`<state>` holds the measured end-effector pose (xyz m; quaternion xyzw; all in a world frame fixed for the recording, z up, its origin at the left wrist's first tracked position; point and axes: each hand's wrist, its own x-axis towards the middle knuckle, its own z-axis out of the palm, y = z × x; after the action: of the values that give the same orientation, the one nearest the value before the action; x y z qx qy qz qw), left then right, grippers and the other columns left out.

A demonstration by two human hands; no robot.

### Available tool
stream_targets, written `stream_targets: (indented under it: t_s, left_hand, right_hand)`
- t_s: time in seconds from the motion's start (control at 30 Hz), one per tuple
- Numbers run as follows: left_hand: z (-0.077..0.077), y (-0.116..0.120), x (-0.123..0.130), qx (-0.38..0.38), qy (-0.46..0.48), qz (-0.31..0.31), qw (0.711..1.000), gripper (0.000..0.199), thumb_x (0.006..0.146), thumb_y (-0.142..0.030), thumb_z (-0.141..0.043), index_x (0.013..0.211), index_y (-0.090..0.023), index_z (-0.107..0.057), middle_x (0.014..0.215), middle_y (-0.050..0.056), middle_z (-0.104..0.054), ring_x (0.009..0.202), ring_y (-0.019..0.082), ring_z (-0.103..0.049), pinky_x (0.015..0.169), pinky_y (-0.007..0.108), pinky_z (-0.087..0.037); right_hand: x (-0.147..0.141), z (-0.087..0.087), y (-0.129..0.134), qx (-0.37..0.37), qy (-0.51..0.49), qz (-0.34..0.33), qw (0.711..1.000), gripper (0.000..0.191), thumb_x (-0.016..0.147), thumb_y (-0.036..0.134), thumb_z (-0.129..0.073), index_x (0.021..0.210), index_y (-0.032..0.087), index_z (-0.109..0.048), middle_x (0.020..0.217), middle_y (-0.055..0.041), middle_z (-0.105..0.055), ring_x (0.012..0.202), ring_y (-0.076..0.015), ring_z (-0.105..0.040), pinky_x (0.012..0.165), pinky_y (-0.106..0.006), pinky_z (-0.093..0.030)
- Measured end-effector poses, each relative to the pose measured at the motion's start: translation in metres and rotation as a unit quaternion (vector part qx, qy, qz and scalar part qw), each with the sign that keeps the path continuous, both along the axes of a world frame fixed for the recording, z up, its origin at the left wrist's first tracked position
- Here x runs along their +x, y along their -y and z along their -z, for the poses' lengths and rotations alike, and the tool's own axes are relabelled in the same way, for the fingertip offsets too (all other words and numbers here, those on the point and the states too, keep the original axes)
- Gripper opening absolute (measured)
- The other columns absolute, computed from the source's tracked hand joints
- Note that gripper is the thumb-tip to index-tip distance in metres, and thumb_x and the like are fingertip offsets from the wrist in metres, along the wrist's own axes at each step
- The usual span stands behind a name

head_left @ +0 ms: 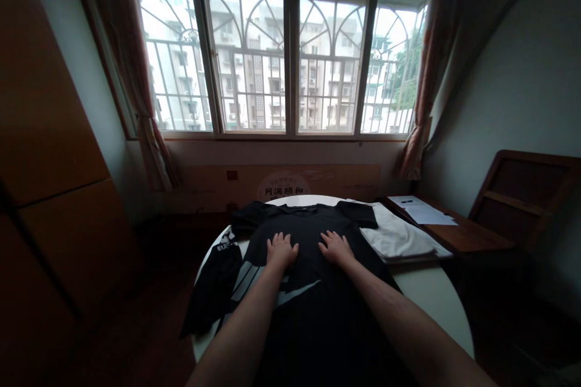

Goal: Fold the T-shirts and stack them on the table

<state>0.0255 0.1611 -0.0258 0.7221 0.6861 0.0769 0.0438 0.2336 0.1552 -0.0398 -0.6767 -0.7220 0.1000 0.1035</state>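
A person's left hand point(282, 250) and right hand point(336, 248) rest palm down, open with fingers spread and gripping nothing, on a black cloth T-shirt with a grey print point(318, 308), laid out collar-end toward the window point(324, 60) on a round white bench point(447, 305). Uneven pressure from the palms could ruck the thin-looking fabric into creases, while a sideways drag could disturb the folded white cloth point(399, 236) beside its sleeve. The black garment with white lettering point(213, 284), overhanging the bench's left edge, could slide off if nudged.
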Motion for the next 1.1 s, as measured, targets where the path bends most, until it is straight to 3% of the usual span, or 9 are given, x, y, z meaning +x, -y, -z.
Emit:
stream_targets:
  t_s: [0.33, 0.43, 0.53, 0.63, 0.73, 0.83, 0.9, 0.97, 1.1]
  left_hand:
    - [-0.001, 0.007, 0.002, 0.017, 0.005, -0.004, 1.000, 0.068, 0.094, -0.051, -0.034, 0.151, -0.014, -0.042, 0.160, 0.017, -0.034, 0.150, 0.032, -0.024, 0.121, 0.054, -0.015]
    - [-0.003, 0.008, 0.003, 0.007, 0.007, -0.007, 1.000, 0.069, 0.094, -0.051, -0.034, 0.151, -0.013, -0.041, 0.161, 0.017, -0.031, 0.151, 0.033, -0.022, 0.122, 0.056, -0.014]
    - [-0.003, 0.009, 0.004, -0.001, 0.014, -0.007, 1.000, 0.068, 0.095, -0.050, -0.034, 0.152, -0.014, -0.040, 0.162, 0.018, -0.028, 0.152, 0.035, -0.020, 0.121, 0.058, -0.012]
    - [0.000, 0.010, 0.005, -0.003, 0.032, -0.004, 0.999, 0.067, 0.095, -0.047, -0.038, 0.152, -0.013, -0.040, 0.162, 0.019, -0.027, 0.152, 0.036, -0.018, 0.121, 0.060, -0.010]
    - [-0.002, 0.005, 0.001, -0.001, 0.070, 0.000, 0.998, 0.066, 0.092, -0.045, -0.048, 0.148, -0.011, -0.046, 0.160, 0.021, -0.031, 0.151, 0.037, -0.022, 0.120, 0.060, -0.013]
    - [-0.020, -0.010, -0.020, 0.011, 0.130, 0.001, 0.991, 0.051, 0.089, -0.041, -0.055, 0.132, -0.015, -0.064, 0.144, 0.017, -0.056, 0.136, 0.032, -0.049, 0.112, 0.044, -0.037]
    - [-0.042, -0.026, -0.049, 0.040, 0.170, -0.012, 0.985, 0.038, 0.093, -0.038, -0.049, 0.115, -0.019, -0.073, 0.121, 0.010, -0.072, 0.113, 0.024, -0.067, 0.095, 0.030, -0.049]
    - [-0.067, -0.043, -0.087, 0.091, 0.192, -0.055, 0.976, 0.036, 0.095, -0.036, -0.044, 0.103, -0.021, -0.076, 0.106, 0.008, -0.077, 0.097, 0.021, -0.071, 0.083, 0.026, -0.050]
    - [-0.099, -0.080, -0.167, 0.180, 0.198, -0.200, 0.943, 0.037, 0.095, -0.036, -0.041, 0.108, -0.020, -0.072, 0.114, 0.013, -0.073, 0.107, 0.029, -0.067, 0.087, 0.034, -0.048]
  right_hand:
    - [-0.004, -0.007, 0.001, 0.007, -0.043, -0.005, 0.999, 0.059, 0.097, 0.042, -0.045, 0.150, 0.018, -0.045, 0.160, -0.0142, -0.033, 0.150, -0.0332, -0.024, 0.120, -0.056, -0.015]
    - [-0.009, -0.023, -0.012, -0.021, -0.094, 0.013, 0.995, 0.049, 0.084, 0.032, -0.064, 0.129, 0.012, -0.065, 0.143, -0.0234, -0.052, 0.139, -0.0417, -0.041, 0.112, -0.061, -0.027]
    - [-0.023, -0.043, -0.036, -0.052, -0.179, 0.036, 0.982, 0.035, 0.067, 0.017, -0.075, 0.101, 0.007, -0.075, 0.124, -0.0283, -0.064, 0.129, -0.0491, -0.049, 0.107, -0.068, -0.029]
    - [-0.051, -0.063, -0.067, -0.049, -0.319, 0.012, 0.947, 0.030, 0.065, 0.014, -0.074, 0.095, 0.014, -0.075, 0.126, -0.0192, -0.065, 0.135, -0.0410, -0.046, 0.114, -0.056, -0.029]
    - [-0.088, -0.081, -0.099, -0.052, -0.490, -0.029, 0.869, 0.032, 0.071, 0.018, -0.071, 0.103, 0.020, -0.072, 0.129, -0.0085, -0.066, 0.133, -0.0277, -0.050, 0.113, -0.039, -0.036]
    - [-0.123, -0.093, -0.127, -0.086, -0.650, -0.037, 0.754, 0.032, 0.085, 0.029, -0.058, 0.115, 0.021, -0.066, 0.122, -0.0073, -0.068, 0.120, -0.0214, -0.061, 0.103, -0.037, -0.047]
    - [-0.142, -0.094, -0.142, -0.110, -0.736, -0.019, 0.668, 0.034, 0.093, 0.031, -0.043, 0.119, 0.022, -0.062, 0.119, -0.0086, -0.068, 0.113, -0.0191, -0.065, 0.098, -0.038, -0.051]
    - [-0.160, -0.089, -0.153, -0.128, -0.798, 0.012, 0.588, 0.038, 0.095, 0.030, -0.034, 0.122, 0.022, -0.059, 0.118, -0.0098, -0.067, 0.111, -0.0177, -0.066, 0.097, -0.039, -0.052]
    - [-0.195, -0.063, -0.158, -0.152, -0.864, 0.084, 0.472, 0.048, 0.095, 0.035, -0.027, 0.136, 0.023, -0.049, 0.130, -0.0123, -0.059, 0.124, -0.0170, -0.060, 0.104, -0.039, -0.048]
